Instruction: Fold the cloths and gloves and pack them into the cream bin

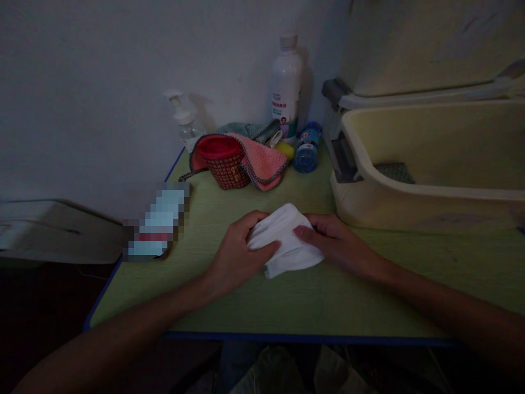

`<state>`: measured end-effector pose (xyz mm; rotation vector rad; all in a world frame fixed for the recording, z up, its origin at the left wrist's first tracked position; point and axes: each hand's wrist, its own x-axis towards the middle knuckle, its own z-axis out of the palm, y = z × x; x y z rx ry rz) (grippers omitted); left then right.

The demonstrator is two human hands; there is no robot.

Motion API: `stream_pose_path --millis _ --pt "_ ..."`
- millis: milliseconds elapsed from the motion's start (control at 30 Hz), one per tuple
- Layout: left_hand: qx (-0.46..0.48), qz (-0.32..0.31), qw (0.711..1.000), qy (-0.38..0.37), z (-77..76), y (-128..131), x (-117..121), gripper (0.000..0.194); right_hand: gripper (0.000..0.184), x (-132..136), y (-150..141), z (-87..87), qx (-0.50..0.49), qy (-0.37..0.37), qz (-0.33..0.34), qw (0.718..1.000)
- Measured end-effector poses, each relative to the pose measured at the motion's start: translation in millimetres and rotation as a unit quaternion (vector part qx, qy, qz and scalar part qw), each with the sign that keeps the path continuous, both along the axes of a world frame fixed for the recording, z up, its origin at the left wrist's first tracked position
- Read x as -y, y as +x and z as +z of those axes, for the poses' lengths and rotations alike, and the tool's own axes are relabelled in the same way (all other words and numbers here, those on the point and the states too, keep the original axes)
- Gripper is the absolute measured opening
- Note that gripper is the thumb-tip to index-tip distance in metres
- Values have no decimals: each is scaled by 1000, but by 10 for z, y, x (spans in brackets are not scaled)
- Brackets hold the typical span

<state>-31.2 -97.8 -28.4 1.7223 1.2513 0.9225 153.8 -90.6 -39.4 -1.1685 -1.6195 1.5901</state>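
Note:
A white cloth (287, 241) lies bunched on the green table (254, 301), held between both hands. My left hand (235, 249) grips its left side, thumb over the top and fingers curled round the fabric. My right hand (332, 241) presses on its right side, fingers closed on the cloth's edge. Both forearms reach in from the near edge of the table.
Behind the cloth stand a red woven basket (225, 163) draped with a pink towel (266, 164), a pump bottle (184, 117), a tall white bottle (286, 87) and a blue bottle (307, 148). A large cream plastic tub (430, 164) fills the right. A blurred object (158, 221) sits at the table's left edge.

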Motion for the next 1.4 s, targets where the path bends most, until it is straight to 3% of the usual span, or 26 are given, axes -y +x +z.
stream_pose_path --millis 133,267,433,767,1000,1400 --pt "17 -25 999 19 2 -40 -50 16 29 -13 20 11 -46 -49 -2 998" --pt "25 -65 997 26 31 -76 -91 14 26 -25 34 24 -80 -52 48 994" --pt "53 -56 997 -24 23 -58 -79 16 29 -35 37 27 -98 -43 93 990" --pt "157 6 970 -184 14 -20 -116 49 39 -21 31 -51 -99 -29 4 995" --pt "232 7 948 -218 0 -39 -109 59 35 -12 20 -30 -107 -16 -20 994" --pt "228 41 952 -203 -90 -53 -175 44 33 -25 27 -20 -103 -13 -17 994"
